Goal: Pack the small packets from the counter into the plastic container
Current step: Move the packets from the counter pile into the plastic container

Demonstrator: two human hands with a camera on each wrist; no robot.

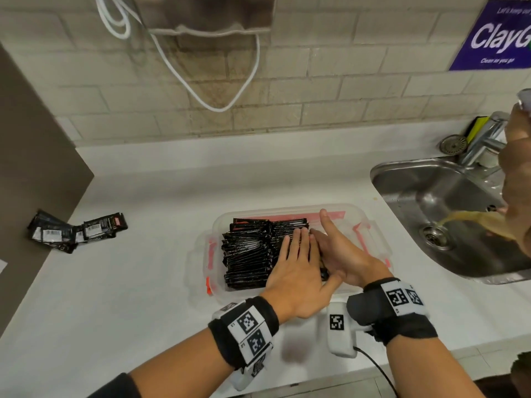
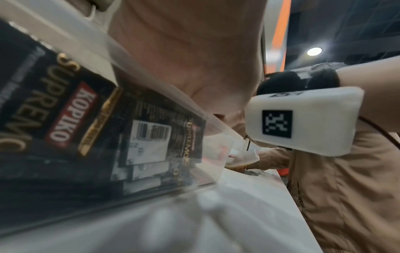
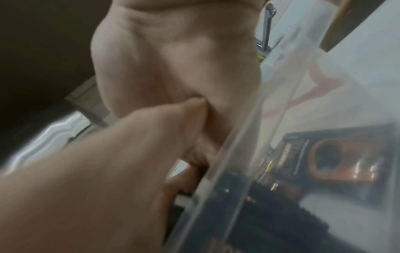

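Black packets [image 1: 253, 248] under flat hands [image 1: 316, 259]

Even indoor light, sharp head view, soft and smeared wrist views.

Head view: bright, soft, faint shadows under the wrists on the counter [image 1: 143, 282]; glints on the steel sink [image 1: 448, 196]; straight lines bowed toward the edges. Left wrist view: dimmer, round ceiling lamp [image 2: 314, 51] glowing upper right, packet [image 2: 71, 109] print legible, foreground blurred. Right wrist view: dim, heavily blurred throughout, glare streaks on the container wall [image 3: 249, 137].
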